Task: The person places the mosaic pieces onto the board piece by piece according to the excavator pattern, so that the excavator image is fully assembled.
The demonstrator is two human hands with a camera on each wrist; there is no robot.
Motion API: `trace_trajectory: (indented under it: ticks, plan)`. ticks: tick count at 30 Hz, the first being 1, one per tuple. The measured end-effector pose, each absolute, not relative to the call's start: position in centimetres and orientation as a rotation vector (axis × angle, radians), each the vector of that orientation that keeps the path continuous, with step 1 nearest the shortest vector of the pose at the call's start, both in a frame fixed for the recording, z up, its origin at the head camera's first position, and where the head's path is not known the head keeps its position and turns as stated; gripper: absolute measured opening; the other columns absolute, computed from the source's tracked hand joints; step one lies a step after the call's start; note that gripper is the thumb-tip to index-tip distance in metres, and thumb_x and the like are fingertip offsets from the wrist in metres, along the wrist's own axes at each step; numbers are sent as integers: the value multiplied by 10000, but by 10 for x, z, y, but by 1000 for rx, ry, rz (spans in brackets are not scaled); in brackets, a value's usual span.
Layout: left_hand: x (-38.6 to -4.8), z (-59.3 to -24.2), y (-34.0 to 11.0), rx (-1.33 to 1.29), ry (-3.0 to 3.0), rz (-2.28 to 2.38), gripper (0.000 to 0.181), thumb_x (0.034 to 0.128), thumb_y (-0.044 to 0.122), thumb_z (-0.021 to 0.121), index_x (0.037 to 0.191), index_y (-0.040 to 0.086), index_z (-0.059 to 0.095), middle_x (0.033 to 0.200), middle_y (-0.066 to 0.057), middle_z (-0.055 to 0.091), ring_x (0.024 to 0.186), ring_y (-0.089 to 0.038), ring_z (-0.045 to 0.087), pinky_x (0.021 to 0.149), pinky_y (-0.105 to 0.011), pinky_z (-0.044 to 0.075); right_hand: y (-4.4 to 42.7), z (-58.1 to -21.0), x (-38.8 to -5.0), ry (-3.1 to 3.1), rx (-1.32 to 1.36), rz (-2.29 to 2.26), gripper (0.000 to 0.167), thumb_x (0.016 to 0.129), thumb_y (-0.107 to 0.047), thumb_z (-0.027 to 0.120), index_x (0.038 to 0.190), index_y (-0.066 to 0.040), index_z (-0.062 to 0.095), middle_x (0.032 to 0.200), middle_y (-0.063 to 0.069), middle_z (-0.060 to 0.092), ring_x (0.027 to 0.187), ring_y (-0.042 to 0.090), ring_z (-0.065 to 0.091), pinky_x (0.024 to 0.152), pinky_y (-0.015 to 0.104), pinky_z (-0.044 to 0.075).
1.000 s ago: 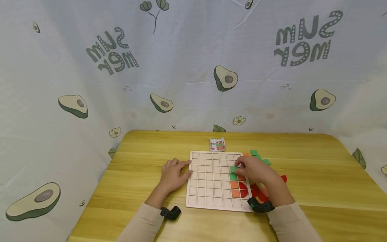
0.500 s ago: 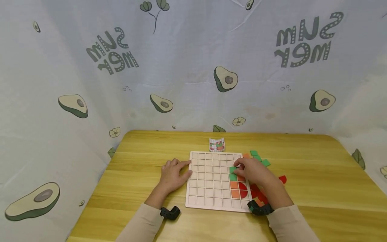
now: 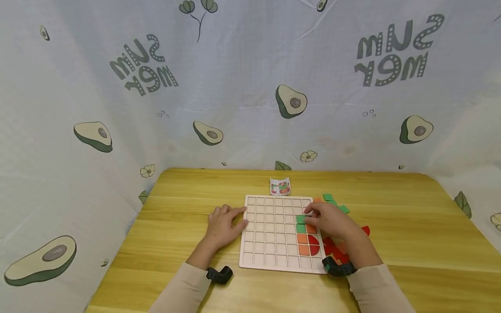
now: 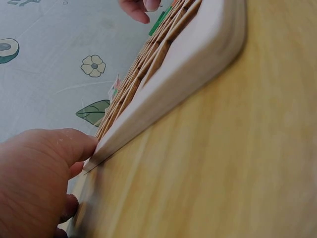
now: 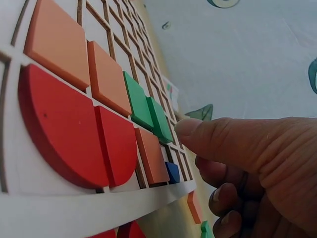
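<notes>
A pale wooden grid board [image 3: 270, 226] lies on the table. My left hand [image 3: 223, 226] rests beside its left edge, thumb and a finger touching the rim. Over the board's right side hovers my right hand [image 3: 330, 219], its thumb tip at a green tile [image 5: 159, 121] that sits in a cell; thumb and forefinger stand apart, and no tile shows between them. A second green tile [image 5: 137, 101], orange tiles [image 5: 57, 42] and two red rounded tiles [image 5: 64, 129] fill nearby cells. A small blue tile [image 5: 172, 172] also lies in the right column.
Loose green tiles [image 3: 343, 209] and red tiles [image 3: 340, 255] are scattered right of the board, partly hidden by the right forearm. Behind the board stands a small pattern card [image 3: 280, 187]. A printed cloth [image 3: 250, 130] hangs past the table's far edge.
The green tile by my right thumb has settled flatter in its cell. My right hand has barely shifted, and the left hand stays at the board's edge.
</notes>
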State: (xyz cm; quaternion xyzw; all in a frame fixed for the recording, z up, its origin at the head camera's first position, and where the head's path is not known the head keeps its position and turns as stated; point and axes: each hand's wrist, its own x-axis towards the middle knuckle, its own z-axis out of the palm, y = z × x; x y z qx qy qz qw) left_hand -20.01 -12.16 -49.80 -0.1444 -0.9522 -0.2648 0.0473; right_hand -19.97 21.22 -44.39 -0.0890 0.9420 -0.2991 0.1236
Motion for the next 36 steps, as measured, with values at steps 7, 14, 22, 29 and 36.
trace_trajectory:
  ticks: [7, 14, 22, 29, 36]
  plan:
    - [-200, -495, -121, -434, -2904, -831, 435, 951, 434, 653, 1353, 270, 679, 973, -5, 571, 840, -162, 390, 766, -347, 265, 212, -445, -199, 2754, -294, -821, 87, 930, -187, 742, 937, -123, 683, 787, 1, 566, 740, 159, 512, 653, 295, 430]
    - [-200, -496, -121, -432, -2908, -835, 442, 949, 440, 651, 1357, 273, 676, 972, 0, 566, 839, -160, 382, 770, -346, 262, 209, -450, -199, 2737, -242, -827, 94, 927, -187, 745, 937, -128, 673, 782, 11, 557, 721, 172, 515, 618, 297, 438]
    - [-200, -498, -121, -428, -2918, -838, 449, 947, 450, 650, 1364, 284, 671, 972, 8, 563, 846, -160, 385, 785, -346, 266, 204, -454, -199, 2795, -254, -847, 113, 924, -188, 746, 890, -140, 649, 755, -2, 544, 704, 161, 499, 628, 295, 405]
    - [-199, -498, -121, -425, -2916, -838, 448, 946, 452, 649, 1363, 290, 672, 963, 13, 555, 837, -159, 377, 781, -345, 262, 208, -448, -196, 2753, -217, -927, 106, 937, -195, 735, 927, -131, 651, 791, 21, 539, 738, 179, 498, 626, 299, 413]
    - [-200, -500, -122, -440, -2910, -818, 453, 947, 461, 645, 1365, 287, 669, 970, 8, 557, 839, -161, 379, 779, -347, 263, 221, -431, -183, 2796, -215, -875, 119, 947, -218, 715, 1016, -136, 663, 813, 27, 534, 754, 177, 498, 628, 303, 410]
